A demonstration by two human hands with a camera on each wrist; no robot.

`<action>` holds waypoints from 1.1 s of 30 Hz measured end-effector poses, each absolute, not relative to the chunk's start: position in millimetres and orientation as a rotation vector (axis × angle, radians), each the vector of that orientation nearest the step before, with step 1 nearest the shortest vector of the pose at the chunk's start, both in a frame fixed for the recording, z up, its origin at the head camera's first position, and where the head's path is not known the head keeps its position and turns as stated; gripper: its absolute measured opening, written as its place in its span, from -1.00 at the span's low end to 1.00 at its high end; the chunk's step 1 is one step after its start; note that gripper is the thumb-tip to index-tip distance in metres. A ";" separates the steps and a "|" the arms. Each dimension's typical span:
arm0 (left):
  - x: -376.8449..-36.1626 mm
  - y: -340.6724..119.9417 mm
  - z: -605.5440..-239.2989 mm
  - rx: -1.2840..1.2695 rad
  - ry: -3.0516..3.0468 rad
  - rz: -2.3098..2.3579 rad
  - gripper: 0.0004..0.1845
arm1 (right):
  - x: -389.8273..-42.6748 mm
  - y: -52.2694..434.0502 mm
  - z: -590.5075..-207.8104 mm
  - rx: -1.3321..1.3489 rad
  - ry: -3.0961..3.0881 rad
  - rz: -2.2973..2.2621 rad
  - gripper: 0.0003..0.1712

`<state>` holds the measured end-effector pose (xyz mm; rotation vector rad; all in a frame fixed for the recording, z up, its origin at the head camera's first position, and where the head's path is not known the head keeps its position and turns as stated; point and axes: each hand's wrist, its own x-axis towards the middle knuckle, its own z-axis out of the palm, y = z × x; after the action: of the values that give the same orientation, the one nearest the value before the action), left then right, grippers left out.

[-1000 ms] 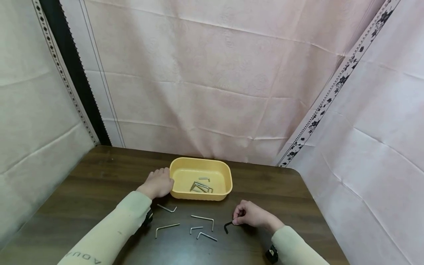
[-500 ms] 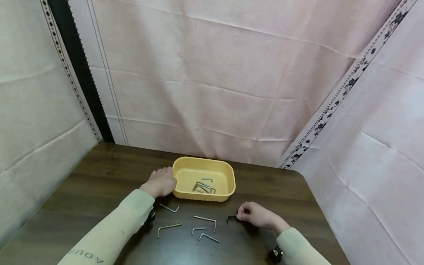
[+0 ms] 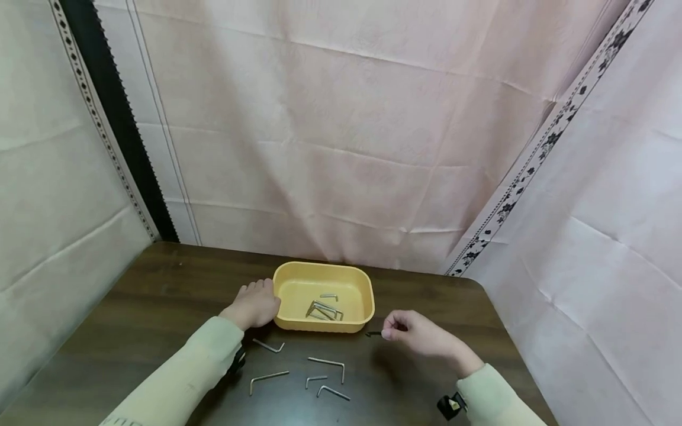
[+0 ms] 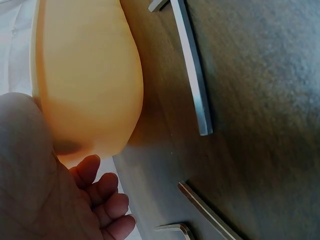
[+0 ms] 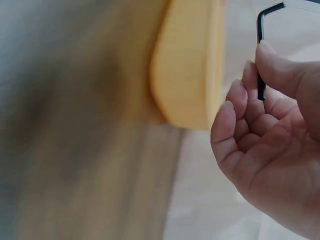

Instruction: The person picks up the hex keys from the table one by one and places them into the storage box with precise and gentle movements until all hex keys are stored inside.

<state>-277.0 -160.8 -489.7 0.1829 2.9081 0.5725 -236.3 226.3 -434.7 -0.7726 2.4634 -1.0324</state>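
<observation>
Table: I see a dark wooden top (image 3: 133, 307).
On it: yellow tray (image 3: 290, 323), five silver hex keys (image 3: 325, 362).

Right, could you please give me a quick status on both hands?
Left hand rests against yellow tray. Right hand pinches black hex key, lifted beside tray. Nothing between.

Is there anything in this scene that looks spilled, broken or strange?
Nothing stands out. The yellow tray sits flat and undamaged, with silver hex keys inside and others loose on the table. The right hand pinches a black hex key.
</observation>
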 end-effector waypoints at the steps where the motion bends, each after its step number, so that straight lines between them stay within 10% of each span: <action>1: -277.0 -160.9 -490.2 0.187 2.910 0.577 -0.56 | -238.2 223.7 -429.0 -0.775 2.478 -1.049 -0.83; 33: -275.1 -161.5 -489.4 0.183 2.910 0.589 -0.62 | -289.3 140.6 -437.9 -0.659 2.760 -1.088 -0.86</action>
<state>-275.1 -161.5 -489.4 0.1830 2.9103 0.5888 -289.3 140.6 -437.9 -0.6595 2.7600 -1.0883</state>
